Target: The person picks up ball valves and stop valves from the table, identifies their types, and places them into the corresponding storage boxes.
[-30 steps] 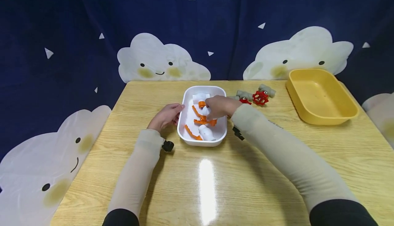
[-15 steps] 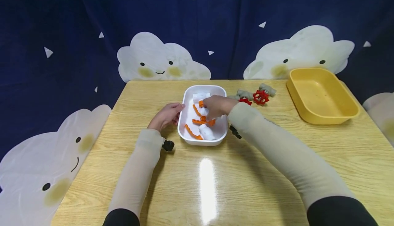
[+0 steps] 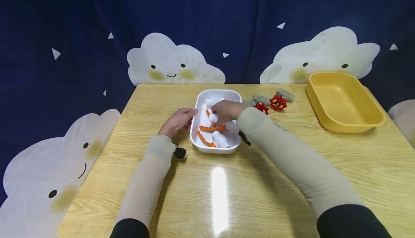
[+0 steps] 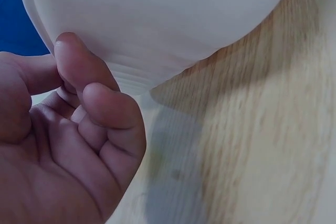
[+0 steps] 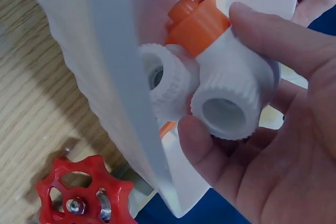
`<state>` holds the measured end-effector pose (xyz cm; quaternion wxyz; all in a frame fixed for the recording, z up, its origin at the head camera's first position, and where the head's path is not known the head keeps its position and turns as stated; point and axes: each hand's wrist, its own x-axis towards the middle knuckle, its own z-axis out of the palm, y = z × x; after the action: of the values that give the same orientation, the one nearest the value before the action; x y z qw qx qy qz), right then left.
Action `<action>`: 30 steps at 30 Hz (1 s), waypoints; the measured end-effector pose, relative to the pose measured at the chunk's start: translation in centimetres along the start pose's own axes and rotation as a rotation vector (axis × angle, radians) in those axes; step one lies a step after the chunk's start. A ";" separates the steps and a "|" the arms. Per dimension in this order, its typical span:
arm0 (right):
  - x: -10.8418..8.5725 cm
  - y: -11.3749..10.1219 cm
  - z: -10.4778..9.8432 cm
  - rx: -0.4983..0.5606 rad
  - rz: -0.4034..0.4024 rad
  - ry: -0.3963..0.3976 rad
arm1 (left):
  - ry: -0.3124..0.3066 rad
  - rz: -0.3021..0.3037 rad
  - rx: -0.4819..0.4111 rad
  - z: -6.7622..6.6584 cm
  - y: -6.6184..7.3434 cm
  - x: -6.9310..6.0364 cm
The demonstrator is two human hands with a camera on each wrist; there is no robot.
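Observation:
In the head view a white plastic tray (image 3: 214, 150) holds several white pipe valves with orange handles. My left hand (image 3: 179, 121) pinches the tray's left rim between thumb and fingers; the left wrist view shows the tray's outer wall (image 4: 173, 19) beside the fingers. My right hand (image 3: 227, 110) reaches inside the tray. In the right wrist view its thumb and fingers grip a white ball valve (image 5: 228, 77) with an orange collar. Another white valve (image 5: 168, 80) lies against it. One more white valve (image 3: 220, 139) and an orange handle (image 3: 205, 140) lie nearer the tray's front.
Right of the tray, grey valves with red handwheels (image 3: 278, 102) sit on the wooden table (image 3: 194, 191). Farther right stands a yellow bin (image 3: 340, 97) near the table's right edge. A dark blue cloud-patterned curtain (image 3: 240, 21) hangs behind.
The valve in my right hand has shifted, its orange collar going out of sight in the head view. An orange handle below has moved slightly left within the tray. My left hand keeps its hold.

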<state>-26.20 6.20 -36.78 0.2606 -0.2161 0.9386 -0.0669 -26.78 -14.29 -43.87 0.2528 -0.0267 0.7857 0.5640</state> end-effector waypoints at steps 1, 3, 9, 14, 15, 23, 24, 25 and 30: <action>-0.1 0.0 0.0 0.002 0.002 -0.003 | -0.001 0.000 -0.001 0.1 0.0 0.0; -0.1 0.0 0.1 -0.006 0.006 -0.008 | -0.003 0.002 0.000 0.2 0.0 0.1; -0.5 -0.7 0.2 -0.106 0.063 -0.044 | -0.001 0.004 0.007 0.0 0.0 0.1; -0.8 -0.9 0.2 -0.140 0.105 -0.059 | 0.001 0.008 0.012 -0.1 -0.1 0.0; -0.8 -0.9 0.3 -0.139 0.110 -0.060 | 0.003 0.008 0.012 -0.1 -0.1 0.0; -1.2 -0.7 0.8 -0.162 0.125 -0.040 | 0.006 0.007 0.021 0.2 0.1 -0.1; -1.2 -0.7 0.9 -0.172 0.127 -0.035 | 0.006 0.008 0.023 0.2 0.1 -0.1; -1.3 -0.8 0.9 -0.178 0.130 -0.031 | 0.006 0.009 0.025 0.2 0.1 -0.1; -1.5 -1.1 1.0 -0.207 0.140 -0.016 | 0.005 0.014 0.032 0.0 0.1 -0.1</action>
<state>-24.13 5.80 -36.71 0.2485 -0.1763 0.9511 0.0502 -26.67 -14.30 -43.75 0.2472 -0.0185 0.7955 0.5530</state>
